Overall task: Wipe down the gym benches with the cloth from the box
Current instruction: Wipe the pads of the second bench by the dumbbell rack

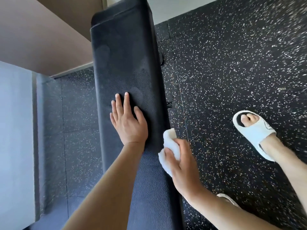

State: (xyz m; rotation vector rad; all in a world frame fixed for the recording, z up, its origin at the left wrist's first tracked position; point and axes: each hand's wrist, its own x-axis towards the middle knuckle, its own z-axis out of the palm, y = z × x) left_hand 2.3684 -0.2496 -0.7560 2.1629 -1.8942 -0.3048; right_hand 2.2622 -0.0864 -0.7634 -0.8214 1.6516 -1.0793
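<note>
No readable brand or lettering anywhere I can make out; the only mark is a thin dark line drawing on the strap of the white slide sandal (256, 132), too small to read.

Far left: a pale wall panel and a tan wall (41, 35) above it, with speckled rubber flooring (232, 63) running under everything.

Centre-left: black padded gym bench (126, 60), pebbled vinyl, running away from me. My left hand (128, 121) lies flat on top of the pad, fingers straight and spread, gripping nothing.

Just right of that, at the bench's right edge: my right hand (181, 165) has its fingers curled over a bunched white cloth (169, 143), pressing it against the side of the pad. The cloth sits near the left wrist, slightly lower in view.

Right: my foot in the slide on the floor, well apart from the bench. A second white slide (227, 199) peeks out behind the right forearm.
</note>
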